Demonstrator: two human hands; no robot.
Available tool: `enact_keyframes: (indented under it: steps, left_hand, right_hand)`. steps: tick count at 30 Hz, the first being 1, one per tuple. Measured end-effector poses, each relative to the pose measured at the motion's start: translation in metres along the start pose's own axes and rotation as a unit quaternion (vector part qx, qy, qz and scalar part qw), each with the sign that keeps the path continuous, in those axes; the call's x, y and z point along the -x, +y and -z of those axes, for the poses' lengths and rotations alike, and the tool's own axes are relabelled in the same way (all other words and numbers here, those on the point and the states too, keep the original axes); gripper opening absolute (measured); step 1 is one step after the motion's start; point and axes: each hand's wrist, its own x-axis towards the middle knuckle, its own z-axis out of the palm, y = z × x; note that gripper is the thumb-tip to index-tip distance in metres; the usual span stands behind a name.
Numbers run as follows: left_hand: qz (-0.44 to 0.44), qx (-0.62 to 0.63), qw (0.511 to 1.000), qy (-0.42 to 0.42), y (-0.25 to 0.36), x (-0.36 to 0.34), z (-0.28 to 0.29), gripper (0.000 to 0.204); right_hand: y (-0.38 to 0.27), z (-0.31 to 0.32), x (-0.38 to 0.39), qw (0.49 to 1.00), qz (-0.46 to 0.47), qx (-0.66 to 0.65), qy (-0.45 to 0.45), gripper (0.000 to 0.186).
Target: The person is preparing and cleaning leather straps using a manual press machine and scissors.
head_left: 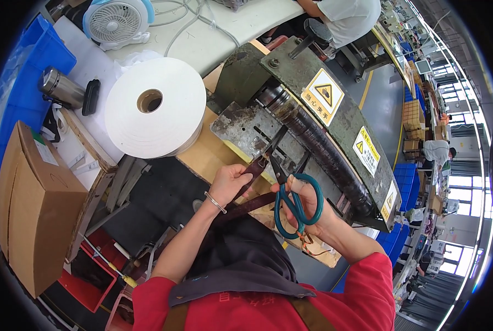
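Note:
My left hand (227, 186) pinches a dark red-brown strap (251, 206) that looks like leather; its end sticks up past my fingers and another length hangs back toward my apron. My right hand (316, 207) grips a pair of scissors (281, 225) with teal loop handles, the fingers in the loops. The dark blades stand apart, and one lies right by the strap's end; whether it touches I cannot tell. Orange-brown strands dangle at the handles. Just beyond both hands is a green machine (343, 113) with a long dark roller (307, 135) and a worn metal plate (241, 129).
A large white roll (119, 105) stands at the left, near a steel flask (60, 86), a cardboard box (39, 204) and a blue bin (36, 52). A fan (118, 22) and cables lie on the far table (185, 44). Another person (351, 22) sits beyond the machine.

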Motion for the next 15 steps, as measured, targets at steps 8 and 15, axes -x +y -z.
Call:
enact_keyframes:
  steps: [8, 15]
  left_hand:
    - [-0.011, -0.011, 1.0, 0.007, -0.001, -0.002, 0.0, 0.012]
    - [-0.012, -0.008, 1.0, 0.009, 0.0, -0.004, -0.001, 0.012]
  right_hand:
    - [-0.004, 0.003, -0.007, 1.0, -0.012, 0.003, -0.003, 0.042]
    - [-0.012, 0.001, -0.01, 0.998, 0.003, 0.051, 0.039, 0.045]
